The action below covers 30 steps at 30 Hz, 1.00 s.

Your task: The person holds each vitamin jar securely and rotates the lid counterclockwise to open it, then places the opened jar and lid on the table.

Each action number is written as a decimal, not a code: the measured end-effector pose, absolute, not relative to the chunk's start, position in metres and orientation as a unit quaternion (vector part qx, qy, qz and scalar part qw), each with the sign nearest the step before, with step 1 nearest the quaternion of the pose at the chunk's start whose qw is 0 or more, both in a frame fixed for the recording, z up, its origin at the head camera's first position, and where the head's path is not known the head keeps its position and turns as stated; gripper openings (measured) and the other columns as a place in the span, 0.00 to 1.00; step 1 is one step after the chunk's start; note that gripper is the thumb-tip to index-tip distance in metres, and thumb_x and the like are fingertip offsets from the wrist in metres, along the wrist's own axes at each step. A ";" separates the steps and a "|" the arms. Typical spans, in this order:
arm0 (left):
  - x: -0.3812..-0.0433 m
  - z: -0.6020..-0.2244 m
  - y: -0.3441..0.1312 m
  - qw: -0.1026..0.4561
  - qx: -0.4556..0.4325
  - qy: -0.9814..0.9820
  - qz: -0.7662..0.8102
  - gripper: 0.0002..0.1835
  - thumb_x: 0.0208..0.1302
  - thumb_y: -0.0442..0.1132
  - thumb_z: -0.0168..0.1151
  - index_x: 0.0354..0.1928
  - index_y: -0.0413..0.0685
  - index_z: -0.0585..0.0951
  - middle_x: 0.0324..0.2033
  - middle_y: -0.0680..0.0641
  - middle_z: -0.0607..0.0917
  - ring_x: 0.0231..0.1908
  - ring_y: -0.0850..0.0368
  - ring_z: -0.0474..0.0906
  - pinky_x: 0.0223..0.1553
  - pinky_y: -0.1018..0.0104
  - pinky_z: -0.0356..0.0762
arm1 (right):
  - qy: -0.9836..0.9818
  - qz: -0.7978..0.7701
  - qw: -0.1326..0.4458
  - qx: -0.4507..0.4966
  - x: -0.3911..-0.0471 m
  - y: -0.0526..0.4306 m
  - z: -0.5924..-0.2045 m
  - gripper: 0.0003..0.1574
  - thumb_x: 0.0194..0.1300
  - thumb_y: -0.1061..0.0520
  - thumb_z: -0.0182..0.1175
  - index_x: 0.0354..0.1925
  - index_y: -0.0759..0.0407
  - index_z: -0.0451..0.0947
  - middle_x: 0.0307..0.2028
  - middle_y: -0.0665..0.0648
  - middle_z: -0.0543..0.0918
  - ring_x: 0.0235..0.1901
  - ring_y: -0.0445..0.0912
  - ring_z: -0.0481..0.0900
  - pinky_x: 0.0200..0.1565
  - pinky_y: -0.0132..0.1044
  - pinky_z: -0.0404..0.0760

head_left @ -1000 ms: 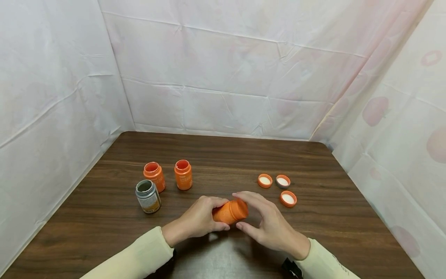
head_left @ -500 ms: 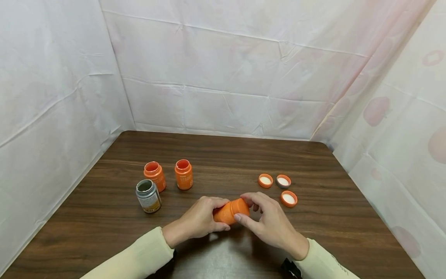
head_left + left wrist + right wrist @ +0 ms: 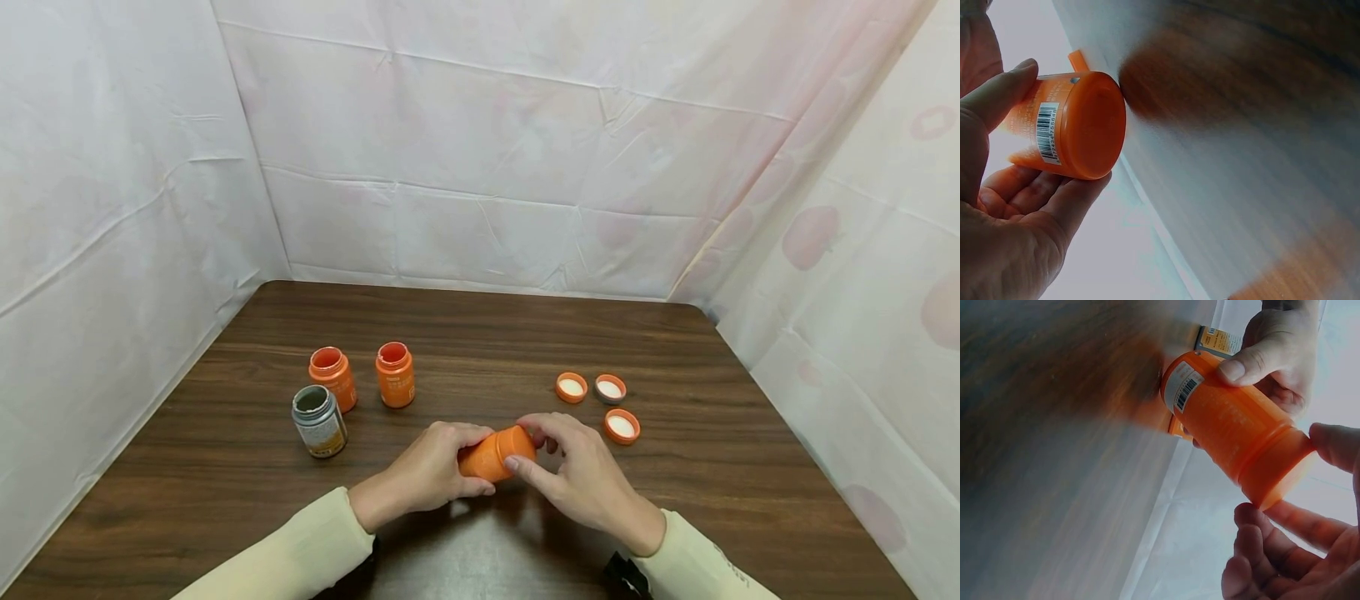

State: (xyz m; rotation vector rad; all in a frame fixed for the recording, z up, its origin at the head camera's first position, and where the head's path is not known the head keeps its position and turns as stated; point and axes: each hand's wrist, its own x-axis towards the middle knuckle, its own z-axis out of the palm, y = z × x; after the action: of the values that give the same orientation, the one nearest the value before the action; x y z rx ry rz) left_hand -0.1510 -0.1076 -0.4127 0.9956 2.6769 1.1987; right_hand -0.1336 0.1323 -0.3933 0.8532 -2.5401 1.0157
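Observation:
An orange plastic bottle lies tilted in front of me, its orange lid toward the right. My left hand grips the bottle's body, with thumb and fingers on opposite sides. My right hand pinches the lid between thumb and fingertips. In the left wrist view the bottle's base and a barcode label face the camera. The right wrist view shows the lid seated on the bottle, with my thumb and index finger touching its rim.
At the left stand two open orange bottles and an open grey bottle. Right of my hands lie three upturned lids with white insides, one grey outside. White sheeting walls the back and sides of the dark wooden table.
My right hand's fingers have gone from spread around the lid to pinching it. The lid end has tipped very slightly up. My left hand stays almost in place.

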 end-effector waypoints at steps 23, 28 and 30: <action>-0.151 -0.413 -0.108 0.021 0.317 0.868 0.381 0.28 0.51 0.41 0.83 0.56 0.55 0.84 0.46 0.59 0.87 0.39 0.67 0.79 0.45 0.67 0.78 | -0.837 0.366 0.104 0.393 -0.137 0.142 -0.388 0.39 0.55 0.67 0.75 0.63 0.47 0.78 0.57 0.48 0.78 0.57 0.45 0.76 0.55 0.44 0.80; -0.150 -0.413 -0.108 0.024 0.315 0.870 0.378 0.28 0.51 0.42 0.83 0.56 0.57 0.84 0.44 0.59 0.87 0.39 0.67 0.79 0.44 0.66 0.79 | -0.837 0.359 0.105 0.400 -0.137 0.143 -0.387 0.42 0.51 0.72 0.73 0.61 0.45 0.79 0.58 0.47 0.77 0.59 0.45 0.74 0.59 0.44 0.75; -0.150 -0.412 -0.108 0.023 0.315 0.871 0.377 0.28 0.51 0.42 0.84 0.56 0.57 0.84 0.44 0.60 0.87 0.39 0.67 0.79 0.45 0.66 0.79 | -0.836 0.358 0.106 0.402 -0.136 0.143 -0.387 0.43 0.50 0.74 0.73 0.61 0.45 0.79 0.58 0.47 0.77 0.59 0.45 0.74 0.58 0.44 0.76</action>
State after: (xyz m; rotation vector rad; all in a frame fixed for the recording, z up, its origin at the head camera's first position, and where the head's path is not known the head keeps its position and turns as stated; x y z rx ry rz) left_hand -0.1499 -0.1076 -0.4125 0.9756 2.6960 1.1662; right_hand -0.1362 0.1427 -0.3868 1.1842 -2.4629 1.0535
